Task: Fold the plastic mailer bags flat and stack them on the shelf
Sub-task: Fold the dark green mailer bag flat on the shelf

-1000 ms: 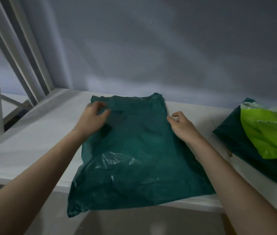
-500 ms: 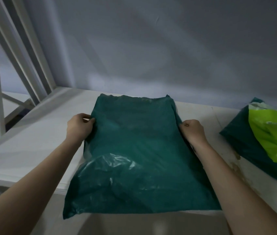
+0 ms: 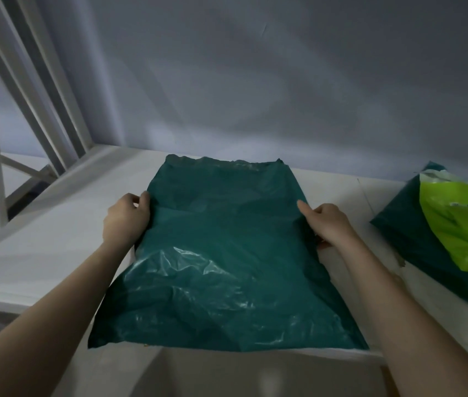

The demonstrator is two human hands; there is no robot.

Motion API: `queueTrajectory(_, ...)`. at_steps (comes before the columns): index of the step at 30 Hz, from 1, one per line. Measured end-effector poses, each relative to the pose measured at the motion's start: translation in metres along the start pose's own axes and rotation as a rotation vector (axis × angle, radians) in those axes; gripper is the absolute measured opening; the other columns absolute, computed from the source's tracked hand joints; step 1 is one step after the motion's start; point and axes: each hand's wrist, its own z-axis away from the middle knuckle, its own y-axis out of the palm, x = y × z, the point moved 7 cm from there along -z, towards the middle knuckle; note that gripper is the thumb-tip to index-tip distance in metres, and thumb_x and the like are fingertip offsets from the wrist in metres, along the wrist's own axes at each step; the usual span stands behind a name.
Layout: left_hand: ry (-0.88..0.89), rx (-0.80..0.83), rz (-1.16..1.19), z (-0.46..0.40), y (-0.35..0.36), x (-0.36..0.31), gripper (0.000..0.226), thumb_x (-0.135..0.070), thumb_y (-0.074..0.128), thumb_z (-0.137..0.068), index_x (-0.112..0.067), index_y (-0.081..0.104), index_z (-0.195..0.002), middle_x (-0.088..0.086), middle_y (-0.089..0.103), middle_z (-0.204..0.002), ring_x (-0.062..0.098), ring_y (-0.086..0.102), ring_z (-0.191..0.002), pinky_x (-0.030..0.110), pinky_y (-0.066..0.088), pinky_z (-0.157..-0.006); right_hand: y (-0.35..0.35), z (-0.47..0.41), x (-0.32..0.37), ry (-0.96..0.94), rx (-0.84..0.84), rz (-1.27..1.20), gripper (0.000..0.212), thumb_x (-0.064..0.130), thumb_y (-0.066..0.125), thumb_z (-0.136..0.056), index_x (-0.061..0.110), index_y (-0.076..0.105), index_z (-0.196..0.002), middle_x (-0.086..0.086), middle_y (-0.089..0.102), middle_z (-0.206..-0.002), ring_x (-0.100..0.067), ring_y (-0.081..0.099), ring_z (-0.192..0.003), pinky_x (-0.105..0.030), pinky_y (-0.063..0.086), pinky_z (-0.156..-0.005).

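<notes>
Mailer bag (image 3: 224, 253) between gripping fingers (image 3: 144, 199)

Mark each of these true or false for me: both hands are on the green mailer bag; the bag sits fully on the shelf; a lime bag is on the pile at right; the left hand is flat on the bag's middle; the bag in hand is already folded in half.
1. Both hands are on the dark green mailer bag. True: the left hand grips its left edge, the right hand its right edge.
2. The bag sits fully on the shelf. False: its near end overhangs the front edge.
3. A lime green bag lies on the pile at right. True.
4. The left hand is flat on the bag's middle. False: it holds the edge.
5. The bag is folded in half. False: it lies spread at full length.
</notes>
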Motion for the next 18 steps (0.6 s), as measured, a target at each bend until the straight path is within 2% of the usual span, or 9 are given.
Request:
queueTrajectory(3,-0.051,0.080,-0.073,0.006,-0.001,0.001,0.058,-0.044,0.023,-0.095,0.000,0.058,-0.106,0.027,0.056,-0.116,0.037,0.050,-0.100,0.041,0.038,-0.086,-0.002,0.002,-0.003,0.021,-0.008,0.022,0.057,0.056,0.033,-0.093,0.003,0.056,-0.094,-0.016,0.062,-0.097,-0.031,0.060,-0.089,-0.035,0.049,-0.080)
queueTrajectory(6,-0.045,0.138,-0.124,0.014,-0.003,0.002,0.056,-0.036,0.019,-0.096,0.003,0.056,-0.110,0.028,0.054,-0.119,0.039,0.051,-0.104,0.042,0.037,-0.090,-0.004,0.010,-0.001,0.001,-0.041,0.070,0.061,0.048,0.024,-0.098,-0.002,0.055,-0.114,-0.019,0.060,-0.111,-0.030,0.055,-0.093,-0.034,0.042,-0.083)
queueTrajectory(9,-0.061,0.189,-0.188,0.020,-0.005,0.011,0.055,-0.036,0.018,-0.095,0.001,0.059,-0.102,0.026,0.061,-0.102,0.039,0.060,-0.089,0.042,0.044,-0.090,-0.002,0.018,-0.003,-0.009,-0.019,0.136,0.053,0.042,0.024,-0.099,0.000,0.054,-0.110,-0.019,0.057,-0.108,-0.034,0.055,-0.101,-0.033,0.039,-0.081)
queueTrajectory(11,-0.073,0.228,-0.225,0.025,-0.006,0.017,0.053,-0.038,0.022,-0.095,-0.001,0.061,-0.093,0.019,0.064,-0.083,0.033,0.063,-0.073,0.037,0.047,-0.083,0.001,0.022,-0.006,-0.012,0.023,0.166,0.047,0.041,0.029,-0.098,0.002,0.053,-0.105,-0.018,0.058,-0.105,-0.032,0.055,-0.093,-0.031,0.038,-0.074)
queueTrajectory(13,-0.063,0.244,-0.198,0.029,-0.007,0.019,0.047,-0.035,0.030,-0.095,-0.002,0.062,-0.085,0.015,0.064,-0.073,0.028,0.064,-0.066,0.034,0.049,-0.078,0.005,0.026,-0.009,-0.015,0.052,0.172,0.042,0.038,0.032,-0.098,0.002,0.054,-0.103,-0.019,0.060,-0.107,-0.030,0.054,-0.087,-0.030,0.037,-0.070)
queueTrajectory(15,-0.026,0.229,-0.158,0.032,-0.009,0.015,0.040,-0.030,0.036,-0.095,-0.001,0.061,-0.085,0.018,0.066,-0.080,0.032,0.064,-0.073,0.036,0.051,-0.079,0.006,0.030,-0.010,-0.021,0.039,0.197,0.036,0.032,0.035,-0.098,0.002,0.054,-0.105,-0.020,0.059,-0.110,-0.032,0.055,-0.092,-0.029,0.037,-0.070)
queueTrajectory(18,0.053,0.137,-0.196,0.037,-0.012,0.007,0.039,-0.030,0.034,-0.098,0.001,0.058,-0.095,0.024,0.061,-0.099,0.038,0.056,-0.091,0.036,0.040,-0.075,0.002,0.037,-0.010,-0.035,-0.043,0.236,0.030,0.024,0.037,-0.099,0.000,0.053,-0.106,-0.020,0.058,-0.111,-0.035,0.056,-0.098,-0.029,0.038,-0.070)
